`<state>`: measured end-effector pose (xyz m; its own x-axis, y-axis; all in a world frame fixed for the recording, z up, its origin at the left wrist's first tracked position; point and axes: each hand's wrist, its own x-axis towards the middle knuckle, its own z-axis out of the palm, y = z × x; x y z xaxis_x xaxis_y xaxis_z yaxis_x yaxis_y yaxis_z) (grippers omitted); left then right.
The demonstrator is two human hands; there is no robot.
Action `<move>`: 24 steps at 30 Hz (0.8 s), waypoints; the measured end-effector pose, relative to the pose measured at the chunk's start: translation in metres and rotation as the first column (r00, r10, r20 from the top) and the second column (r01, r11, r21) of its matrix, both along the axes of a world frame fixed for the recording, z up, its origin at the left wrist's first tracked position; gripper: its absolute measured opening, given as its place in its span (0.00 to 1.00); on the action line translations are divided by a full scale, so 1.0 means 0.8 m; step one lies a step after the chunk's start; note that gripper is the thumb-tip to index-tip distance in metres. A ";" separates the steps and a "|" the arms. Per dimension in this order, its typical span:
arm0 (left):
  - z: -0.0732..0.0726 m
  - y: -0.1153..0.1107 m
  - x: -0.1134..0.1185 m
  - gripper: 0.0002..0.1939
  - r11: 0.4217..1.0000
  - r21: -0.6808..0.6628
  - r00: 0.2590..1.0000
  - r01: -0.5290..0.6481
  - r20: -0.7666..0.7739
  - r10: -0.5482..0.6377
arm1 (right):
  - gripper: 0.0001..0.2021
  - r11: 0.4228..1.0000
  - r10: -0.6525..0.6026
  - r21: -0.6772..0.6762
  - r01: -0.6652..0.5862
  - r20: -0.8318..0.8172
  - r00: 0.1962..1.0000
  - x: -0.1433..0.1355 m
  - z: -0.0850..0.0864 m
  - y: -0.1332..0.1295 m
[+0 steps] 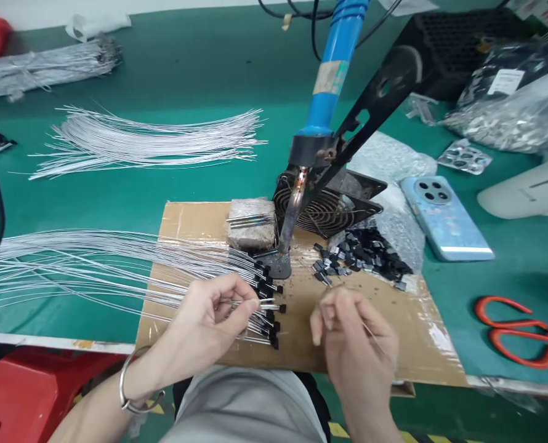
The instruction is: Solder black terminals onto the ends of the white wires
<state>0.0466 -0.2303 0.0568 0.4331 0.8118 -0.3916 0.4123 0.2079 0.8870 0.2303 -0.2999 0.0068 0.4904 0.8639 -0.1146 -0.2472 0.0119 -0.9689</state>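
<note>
White wires [177,247]: thin, long, slightly curved, running from the left edge onto the cardboard [417,338], with small black ends [274,338] bunched near its middle. Some bare silvery bits show just behind the black ends. Left hand [213,317]: thumb and index finger closed, pinching a few of the wires close behind their black ends. Right hand [359,344]: fingers curled in, apart from the wires, over the right part of the cardboard; a thin strand [370,335] crosses it. Grip on the strand: cannot tell.

Counts: white wires in this group, too many and too overlapped; same for the black ends. 1 loose pile of pale wires [149,141] farther back, 1 tied bundle [47,67] at upper left. 1 soldering iron [336,67], blue handle, on 1 black arm [380,86], tip pointing down. 1 pale block [253,235] left of the tip, a few thin rods on top. 1 black fan [322,212] behind the tip. 1 heap of small black pieces [375,252], dozens, right of the tip. 1 light blue phone [454,224] and 1 pair of orange-handled scissors [523,324] at right on the green table [172,74].
</note>
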 end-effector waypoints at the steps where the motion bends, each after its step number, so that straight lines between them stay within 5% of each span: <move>1: 0.000 0.001 0.000 0.11 1.000 -0.012 1.000 -0.023 0.013 0.023 | 0.17 0.999 0.040 0.015 -0.039 -0.101 0.994 0.005 -0.001 0.001; 5: -0.003 0.003 0.001 0.10 0.997 -0.042 0.998 -0.058 0.034 0.059 | 0.32 0.978 0.204 0.017 -0.206 -0.240 0.949 0.007 -0.007 0.002; 13: -0.003 0.001 0.003 0.09 0.994 -0.039 0.994 -0.098 0.053 0.100 | 0.09 0.973 0.209 -0.106 -0.206 0.026 0.977 -0.024 0.007 -0.001; 19: -0.002 -0.001 0.004 0.09 0.994 -0.001 0.993 -0.111 0.034 0.111 | 0.08 0.958 0.285 -0.023 -0.284 0.090 0.954 -0.024 0.008 0.001; 24: -0.003 -0.007 0.007 0.09 0.994 0.018 0.994 -0.109 -0.014 0.109 | 0.08 0.950 0.311 -0.014 -0.311 -0.015 0.950 -0.025 0.006 0.002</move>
<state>0.0520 -0.2358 0.0547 0.3357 0.8604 -0.3834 0.4014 0.2376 0.8846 0.2100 -0.2984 0.0117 0.1966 0.9712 -0.1343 -0.2482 -0.0832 -0.9651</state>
